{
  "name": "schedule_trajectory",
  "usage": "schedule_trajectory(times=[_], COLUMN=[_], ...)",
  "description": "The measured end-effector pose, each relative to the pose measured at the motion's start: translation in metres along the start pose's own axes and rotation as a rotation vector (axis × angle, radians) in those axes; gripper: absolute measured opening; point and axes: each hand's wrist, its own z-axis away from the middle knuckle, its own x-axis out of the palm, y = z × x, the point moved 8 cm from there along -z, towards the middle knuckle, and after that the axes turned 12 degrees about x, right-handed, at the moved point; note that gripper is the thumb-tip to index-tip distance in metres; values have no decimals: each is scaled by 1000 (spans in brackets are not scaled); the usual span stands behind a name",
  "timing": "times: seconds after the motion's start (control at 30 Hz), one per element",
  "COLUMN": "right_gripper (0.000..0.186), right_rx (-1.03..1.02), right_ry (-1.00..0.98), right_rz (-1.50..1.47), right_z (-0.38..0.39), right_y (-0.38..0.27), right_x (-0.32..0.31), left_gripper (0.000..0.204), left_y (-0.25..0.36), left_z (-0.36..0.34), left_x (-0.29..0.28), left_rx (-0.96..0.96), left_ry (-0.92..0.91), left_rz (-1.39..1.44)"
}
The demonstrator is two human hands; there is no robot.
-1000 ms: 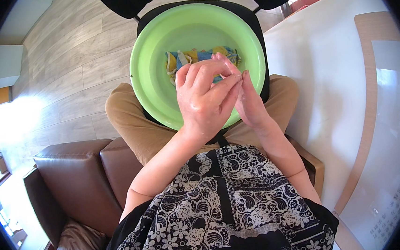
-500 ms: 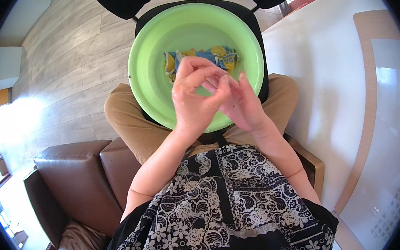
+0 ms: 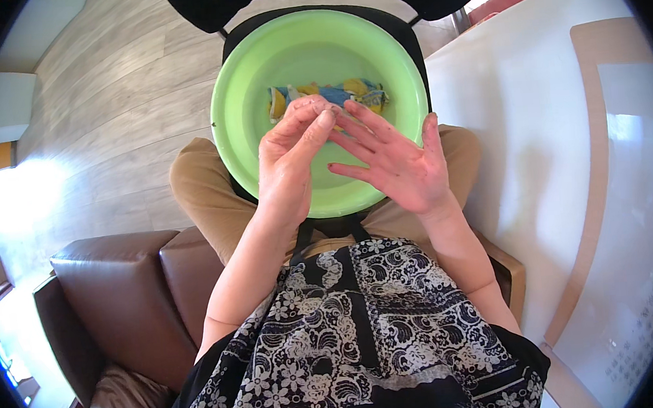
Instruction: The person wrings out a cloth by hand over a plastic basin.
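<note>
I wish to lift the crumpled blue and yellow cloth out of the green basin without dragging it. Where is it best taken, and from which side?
Probably from above, at the middle of the blue and yellow cloth. It lies bunched in a flat strip across the green basin, its raised folds easy to pinch. The left hand is nearest, fingertips just over it; the right hand is spread open.
</note>
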Motion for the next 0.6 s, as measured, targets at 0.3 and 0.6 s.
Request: schedule_trajectory(times=[0.3, 0.6], right_gripper=[84, 85], right_rx=[0, 27], right_ry=[25, 82], right_rz=[76, 115], right_z=[1, -3], right_y=[3, 7], right_x=[2, 3], left_gripper=[19, 37], left_y=[-4, 5], left_z=[5, 4], left_x=[-6, -18], left_rx=[-101, -98], left_ry=[-11, -69], left_rz=[133, 167])
